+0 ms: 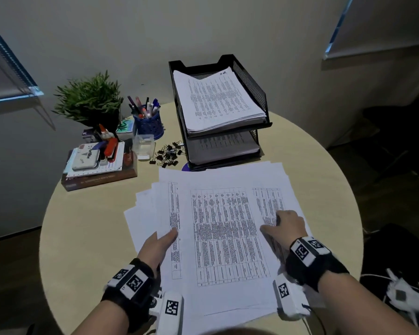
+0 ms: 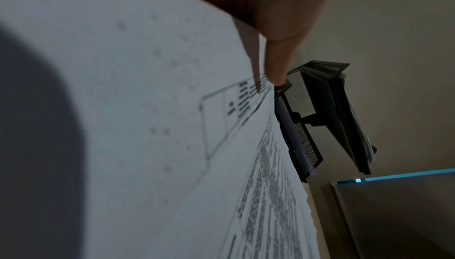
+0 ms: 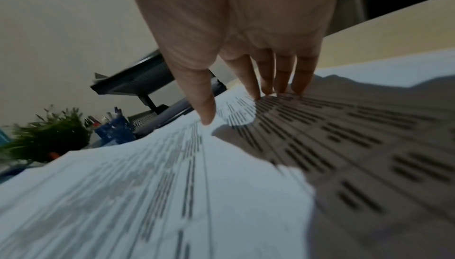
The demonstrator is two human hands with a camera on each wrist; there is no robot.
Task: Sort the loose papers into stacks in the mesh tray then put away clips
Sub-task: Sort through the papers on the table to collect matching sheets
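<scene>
A fan of loose printed papers (image 1: 225,233) covers the near half of the round table (image 1: 87,238). My left hand (image 1: 159,243) lies on their left side with a straight finger (image 2: 278,62) touching a sheet (image 2: 147,127). On the right side my right hand (image 1: 286,226) presses the sheets (image 3: 172,175) with its fingertips (image 3: 268,89), thumb out. The black two-tier mesh tray (image 1: 249,85) stands behind, a paper stack in each tier. A heap of black binder clips (image 1: 168,154) lies left of the tray.
A blue pen cup (image 1: 149,123), a clear plastic box (image 1: 144,146), a potted plant (image 1: 90,97) and a pile of books with a stapler and glue (image 1: 99,163) fill the back left. The table edge runs close on the right.
</scene>
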